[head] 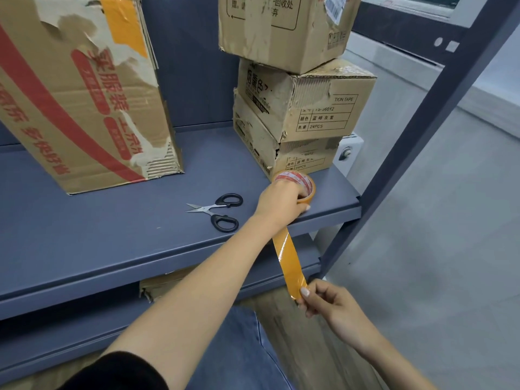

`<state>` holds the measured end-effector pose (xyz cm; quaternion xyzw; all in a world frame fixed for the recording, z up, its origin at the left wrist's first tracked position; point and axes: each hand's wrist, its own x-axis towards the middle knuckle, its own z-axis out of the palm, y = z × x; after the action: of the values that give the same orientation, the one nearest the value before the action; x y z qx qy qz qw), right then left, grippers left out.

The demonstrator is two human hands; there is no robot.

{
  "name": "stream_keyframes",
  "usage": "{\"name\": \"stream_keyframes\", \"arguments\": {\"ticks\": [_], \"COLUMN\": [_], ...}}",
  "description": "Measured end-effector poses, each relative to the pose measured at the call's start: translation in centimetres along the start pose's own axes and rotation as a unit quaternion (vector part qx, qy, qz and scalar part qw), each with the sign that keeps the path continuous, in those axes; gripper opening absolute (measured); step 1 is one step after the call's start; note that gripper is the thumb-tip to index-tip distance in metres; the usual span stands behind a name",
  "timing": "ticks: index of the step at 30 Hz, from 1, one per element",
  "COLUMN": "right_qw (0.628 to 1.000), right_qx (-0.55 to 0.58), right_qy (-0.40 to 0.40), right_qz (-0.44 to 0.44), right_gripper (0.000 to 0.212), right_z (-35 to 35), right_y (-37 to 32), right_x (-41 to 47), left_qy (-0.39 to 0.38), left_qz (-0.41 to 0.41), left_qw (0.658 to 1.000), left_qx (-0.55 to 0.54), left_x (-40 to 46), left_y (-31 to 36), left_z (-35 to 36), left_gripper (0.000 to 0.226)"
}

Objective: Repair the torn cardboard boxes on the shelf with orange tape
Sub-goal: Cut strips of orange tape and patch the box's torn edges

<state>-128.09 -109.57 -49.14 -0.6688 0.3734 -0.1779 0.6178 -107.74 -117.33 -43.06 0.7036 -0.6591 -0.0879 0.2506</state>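
- Left hand (281, 201), centre frame: fingers curled around one orange tape roll (298, 184) on the shelf (112, 235).
- Right hand (329, 302), lower right: pinches the end of the tape strip (289, 260).
- One pair of scissors (219, 211) left of the roll.
- Four torn cardboard boxes: one large (70, 108) upper left, three stacked (295, 108) upper centre; legible "TION TAPE", "24PCS".

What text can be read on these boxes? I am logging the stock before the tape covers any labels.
Middle stacked box: "TION TAPE", "24PCS", and a code ending "36012"; its left face has large Chinese characters, partly torn.
Bottom stacked box: "24PCS"; the rest is too small.
Top stacked box: "回收处", plus a blurred barcode label.
Large box: red Chinese characters, torn and not reliably readable.
Tape roll: red print, too small.
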Motion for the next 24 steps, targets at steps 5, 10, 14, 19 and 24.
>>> {"name": "stream_keyframes", "arguments": {"ticks": [5,10,14,19,24], "right_qw": [1.0,1.0,1.0,1.0,1.0], "right_qx": [-0.011,-0.021,-0.028,-0.027,-0.017], "right_qy": [0.0,-0.003,-0.007,-0.007,0.003], "right_qz": [-0.004,-0.006,-0.004,0.002,0.002], "right_gripper": [0.025,0.032,0.033,0.031,0.036], "right_z": [0.4,0.5,0.6,0.7,0.3], "right_y": [-0.2,-0.2,-0.2,-0.3,-0.2], "right_x": [0.4,0.4,0.5,0.3,0.0], "left_qy": [0.079,0.133,0.174,0.184,0.157], "left_qz": [-0.027,-0.099,-0.164,-0.187,-0.191], "left_qw": [0.98,0.888,0.793,0.771,0.794], "left_qx": [-0.18,-0.428,-0.561,-0.58,-0.555], "left_x": [-1.7,-4.4,-5.3,-4.6,-2.9], "left_y": [-0.6,-2.0,-3.3,-4.1,-3.9], "left_z": [-0.8,-2.3,-2.8,-3.5,-3.9], "left_gripper": [0.009,0.015,0.022,0.021,0.025]}}
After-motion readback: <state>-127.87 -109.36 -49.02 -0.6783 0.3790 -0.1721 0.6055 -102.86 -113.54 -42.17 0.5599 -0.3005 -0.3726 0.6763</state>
